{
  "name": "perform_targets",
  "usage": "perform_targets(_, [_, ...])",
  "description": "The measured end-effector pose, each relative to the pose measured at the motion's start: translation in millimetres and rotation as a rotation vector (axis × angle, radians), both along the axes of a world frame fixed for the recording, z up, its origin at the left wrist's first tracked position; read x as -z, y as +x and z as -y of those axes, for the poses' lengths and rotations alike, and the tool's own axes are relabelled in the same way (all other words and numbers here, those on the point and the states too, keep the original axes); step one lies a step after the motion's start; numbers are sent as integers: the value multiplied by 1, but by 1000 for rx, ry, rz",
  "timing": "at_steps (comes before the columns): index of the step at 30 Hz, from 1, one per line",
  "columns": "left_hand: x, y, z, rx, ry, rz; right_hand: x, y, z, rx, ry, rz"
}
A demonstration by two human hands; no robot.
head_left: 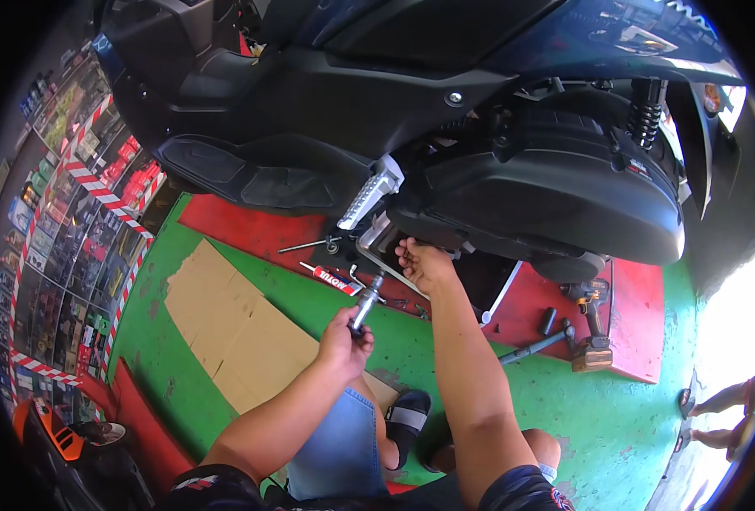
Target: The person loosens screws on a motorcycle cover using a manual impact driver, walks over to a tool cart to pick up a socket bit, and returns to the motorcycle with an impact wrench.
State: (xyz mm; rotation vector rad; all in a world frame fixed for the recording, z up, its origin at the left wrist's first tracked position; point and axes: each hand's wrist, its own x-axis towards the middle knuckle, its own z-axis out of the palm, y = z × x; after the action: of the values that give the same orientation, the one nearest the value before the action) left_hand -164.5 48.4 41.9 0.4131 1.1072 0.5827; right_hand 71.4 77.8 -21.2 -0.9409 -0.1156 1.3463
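My left hand is closed around a shiny metal cylindrical tool, whose narrow end points up toward the scooter's stand. Under the engine cover of the dark scooter, my right hand is raised with its fingers pinched together. Whatever those fingertips hold, if anything, is too small or hidden to make out. The bent silver stand passes just left of my right hand. Above both hands, the silver footpeg sticks out from the scooter's side.
On the red platform lie a cordless impact driver, a black socket, a dark-handled tool, a Motul tube and a ratchet. Flattened cardboard covers part of the green floor. A bystander's legs are at right.
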Motion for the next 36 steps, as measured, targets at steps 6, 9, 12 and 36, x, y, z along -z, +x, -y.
perform_targets(6, [-7,9,-27,-75,139,-1,-8,-6,1,32,4,-79])
perform_targets(9, [6,17,-43,19,319,-174,-10,-2,0,23,44,-111])
perform_targets(12, [12,21,-49,120,366,-319,-15,-2,8,-31,109,-139])
perform_targets(36, [44,22,-62,360,775,-831,-7,11,3,-100,15,-80])
